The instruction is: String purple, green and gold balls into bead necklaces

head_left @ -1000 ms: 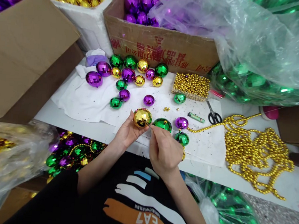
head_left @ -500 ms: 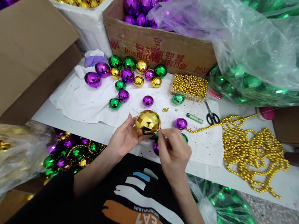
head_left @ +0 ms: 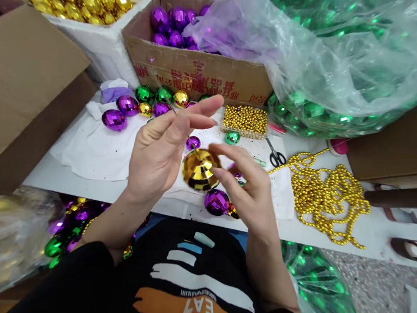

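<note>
A large faceted gold bauble [head_left: 200, 171] hangs in front of me above the white cloth, slightly blurred. The thumb and fingers of my right hand [head_left: 248, 184] are closed on its right side. My left hand [head_left: 160, 147] is raised to the left of it, with thumb and index finger pinched and the other fingers stretched out to the right. A thin, needle-like line shows by the pinch, too fine to name surely. Just below the gold bauble lies a purple bauble [head_left: 216, 202], with small ones beside it. Another purple bauble [head_left: 193, 142] lies behind.
Purple, green and gold baubles line the back of the white cloth [head_left: 92, 151]. A clear box of gold beads [head_left: 245, 121], scissors [head_left: 277, 155] and a heap of gold bead string [head_left: 322, 195] are on the right. Behind stand a carton [head_left: 201, 75] and a green-filled bag [head_left: 329, 108].
My left hand has come off the gold bauble and risen, now pinching. My right hand has moved from pinching at the bauble's end to gripping its side. The view has shifted right.
</note>
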The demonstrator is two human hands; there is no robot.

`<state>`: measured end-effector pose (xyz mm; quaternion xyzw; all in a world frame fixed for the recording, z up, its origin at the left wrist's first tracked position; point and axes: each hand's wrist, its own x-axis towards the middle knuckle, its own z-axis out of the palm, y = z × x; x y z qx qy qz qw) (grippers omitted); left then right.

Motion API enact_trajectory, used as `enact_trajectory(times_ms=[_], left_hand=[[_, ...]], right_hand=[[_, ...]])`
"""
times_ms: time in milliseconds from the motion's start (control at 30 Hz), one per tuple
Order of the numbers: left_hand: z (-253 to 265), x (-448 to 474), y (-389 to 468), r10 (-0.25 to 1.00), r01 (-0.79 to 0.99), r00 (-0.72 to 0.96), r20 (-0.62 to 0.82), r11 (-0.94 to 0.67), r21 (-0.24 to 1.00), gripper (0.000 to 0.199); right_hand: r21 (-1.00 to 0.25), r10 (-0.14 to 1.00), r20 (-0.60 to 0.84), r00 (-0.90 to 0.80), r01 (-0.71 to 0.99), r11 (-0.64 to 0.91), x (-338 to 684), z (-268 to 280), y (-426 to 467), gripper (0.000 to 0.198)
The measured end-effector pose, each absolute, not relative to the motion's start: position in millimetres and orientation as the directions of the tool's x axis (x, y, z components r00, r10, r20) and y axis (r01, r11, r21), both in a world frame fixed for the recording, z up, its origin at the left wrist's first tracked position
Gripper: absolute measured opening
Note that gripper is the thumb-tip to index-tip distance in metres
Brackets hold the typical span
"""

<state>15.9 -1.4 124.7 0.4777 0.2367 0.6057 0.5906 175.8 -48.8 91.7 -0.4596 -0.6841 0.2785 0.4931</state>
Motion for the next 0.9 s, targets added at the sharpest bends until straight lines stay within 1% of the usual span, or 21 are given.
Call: enact_trajectory(times_ms=[33,100,167,233,300,367,433,467,500,533,567,633,700,800,867,900], left_hand=[[129.7,19.2,-1.6,0.926,-0.493,0.165,0.341,-0.222,0.841,0.029],[135.4,24.3,-0.9,0.907,-0.519,0.154,0.392,-0.264,0.813,0.036],[137.0,27.9,1.4,0.904,-0.546,0.131,0.408,-0.277,0.791,0.043],[136.7,29.6,5.2,0.913,-0.556,0.122,0.390,-0.263,0.789,0.046],[135.4,28.6,10.1,0.920,-0.562,0.108,0.377,-0.256,0.786,0.046],[132.2,24.3,14.7,0.914,-0.566,0.131,0.383,-0.248,0.786,0.042],[124.8,17.9,17.5,0.894,-0.523,0.244,0.376,-0.205,0.827,0.028],[118.8,14.7,17.8,0.875,-0.459,0.333,0.352,-0.175,0.871,0.034],[111.4,12.0,17.3,0.845,-0.360,0.435,0.311,-0.153,0.920,0.050],[102.7,10.0,15.9,0.809,-0.238,0.527,0.259,-0.152,0.959,0.063],[93.2,8.9,14.0,0.774,-0.109,0.599,0.205,-0.175,0.978,0.066],[74.4,8.9,8.9,0.734,0.099,0.668,0.126,-0.255,0.962,0.050],[59.2,10.1,4.0,0.728,0.215,0.678,0.098,-0.324,0.921,0.035],[44.0,8.7,1.5,0.753,0.349,0.655,0.053,-0.365,0.863,0.031],[34.9,4.9,5.1,0.802,0.431,0.598,0.004,-0.325,0.842,0.030],[29.7,2.6,8.5,0.831,0.458,0.556,-0.023,-0.283,0.843,0.030]], right_hand=[[-0.836,0.900,0.416,-0.131,0.335,0.435,172.7,93.1,-47.4,0.017],[-0.845,0.896,0.403,-0.184,0.301,0.442,166.6,91.5,-44.7,0.012],[-0.869,0.904,0.373,-0.207,0.263,0.419,161.8,86.8,-42.4,0.011],[-0.901,0.922,0.327,-0.209,0.225,0.371,159.1,82.2,-40.0,0.010],[-0.937,0.941,0.273,-0.200,0.167,0.308,158.4,80.0,-37.3,0.012],[-0.969,0.956,0.227,-0.186,0.053,0.240,159.3,80.5,-34.3,0.014],[-0.979,0.968,0.196,-0.155,-0.088,0.184,160.8,83.0,-31.1,0.016],[-0.975,0.974,0.185,-0.131,-0.150,0.165,161.5,84.5,-29.5,0.017],[-0.968,0.978,0.177,-0.107,-0.198,0.154,162.1,86.0,-27.9,0.019],[-0.961,0.981,0.174,-0.088,-0.233,0.150,162.7,87.5,-26.6,0.021],[-0.954,0.982,0.174,-0.073,-0.261,0.150,163.3,88.8,-25.5,0.022],[-0.943,0.983,0.175,-0.051,-0.296,0.153,165.0,91.4,-25.1,0.026],[-0.935,0.981,0.191,-0.018,-0.309,0.176,169.0,95.0,-27.3,0.026],[-0.920,0.955,0.276,0.110,-0.258,0.296,181.0,102.5,-33.6,0.021],[-0.910,0.924,0.325,0.200,-0.200,0.363,191.3,106.5,-36.3,0.021],[-0.910,0.918,0.328,0.225,-0.186,0.371,196.1,106.9,-36.5,0.022]])
